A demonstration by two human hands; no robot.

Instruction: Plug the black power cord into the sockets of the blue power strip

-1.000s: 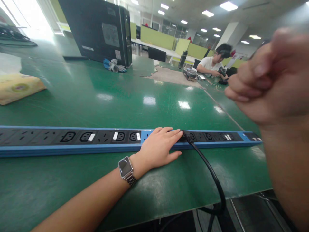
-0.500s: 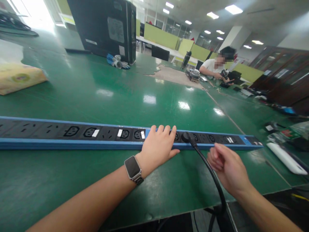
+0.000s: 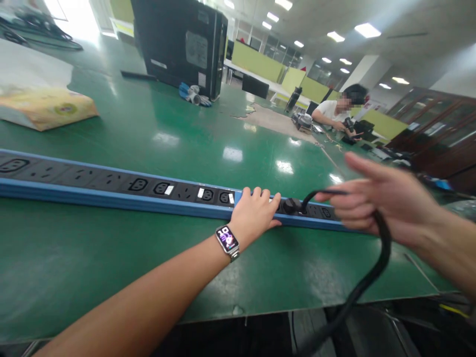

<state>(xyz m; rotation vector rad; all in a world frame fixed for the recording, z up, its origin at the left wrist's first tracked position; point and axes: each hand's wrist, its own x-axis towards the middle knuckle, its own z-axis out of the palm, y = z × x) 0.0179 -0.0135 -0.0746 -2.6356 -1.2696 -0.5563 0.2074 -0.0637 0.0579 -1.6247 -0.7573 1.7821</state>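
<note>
A long blue-and-black power strip (image 3: pixel 111 184) lies across the green table, with rows of sockets and a few white labels on its top. Over it rests my left hand (image 3: pixel 255 210), fingers on the far edge and thumb on the near side, gripping the strip; a smartwatch (image 3: pixel 227 240) is on that wrist. Just right of this hand, a black plug (image 3: pixel 292 205) sits in a socket. Its black power cord (image 3: pixel 383 248) runs through my right hand (image 3: pixel 379 196), which is raised above the strip's right part, fingers curled round the cord and thumb extended.
A black computer tower (image 3: pixel 182 49) stands at the back with gloves (image 3: pixel 195 94) beside it. A tissue pack (image 3: pixel 55 111) lies at the left. Across the table a person (image 3: pixel 338 111) handles a dark object. The table's front edge (image 3: pixel 260 311) runs below my hands.
My right hand has taken hold of the cord and lifted it up and to the right. My left hand stays on the strip. The watch screen has lit up, and the view has shifted slightly.
</note>
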